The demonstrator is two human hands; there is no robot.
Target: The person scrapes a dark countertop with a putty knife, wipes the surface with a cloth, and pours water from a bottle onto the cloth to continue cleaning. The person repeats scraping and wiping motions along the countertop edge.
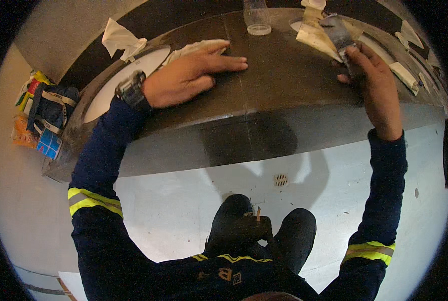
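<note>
My left hand (189, 78) is over the left part of a dark countertop (264, 85), its fingers stretched out to the right. Behind it, partly covered by the hand, lies a crumpled whitish cloth (199, 46) beside a white oval basin (126, 83). At the right, my right hand (377, 85) is closed around a dark flat-bladed tool (337, 32) that looks like a scraper. The blade points away and up to the left, over a yellowish sheet (312, 35). My palm hides the lower end of the tool.
A clear plastic container (257, 20) stands at the counter's back. Crumpled white paper (121, 40) sits by the left basin. A pale tube (403, 78) lies right of my right hand. A dark bag (56, 108) with colourful packages is far left; a drain (280, 179) is in the floor.
</note>
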